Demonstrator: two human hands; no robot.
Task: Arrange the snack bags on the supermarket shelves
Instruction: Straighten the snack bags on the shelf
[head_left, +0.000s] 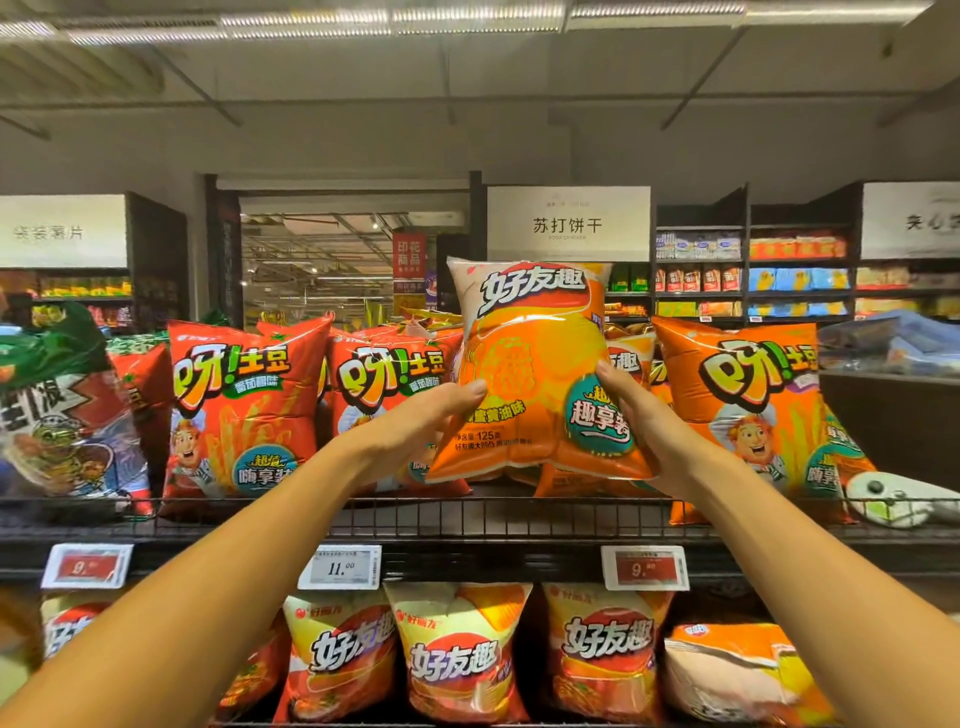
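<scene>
1. The top shelf (519, 525), a black wire-fronted rack, runs the full width of the view and carries puffed snack bags standing upright behind its front rail.
2. The lower shelf (363, 723) beneath it holds a row of yellow-and-red bags (462, 660) printed 好友趣, with 好丽友 in small red characters at their top corners.
3. The orange bag (535, 374), the one being handled, stands upright above the front rail near the middle of the top shelf. It reads 好友趣 across the top, 趣享装 on a teal badge, and 125克 low on its front; the flavour line ends in 黄油味.
4. Two red bags (244, 410) to its left read 呀!土豆 and 番茄酱味, with a teal 嗨享装 badge; an orange 呀!土豆 bag (753, 405) stands to its right.
5. A green and blue bag (57, 410) leans at the shelf's left end; its lettering is unclear.
6. The left hand (415, 421) grips the held bag's lower left edge, thumb on the front.
7. The right hand (644, 421) grips its lower right edge, thumb pressed beside the teal badge. The bag sits between the two hands, most of it rising above them.
8. A white sign (568, 224) behind reads 苏打饼干.
9. Price tags (340, 567) on the shelf edge show 11.00 and, at right, 9.
</scene>
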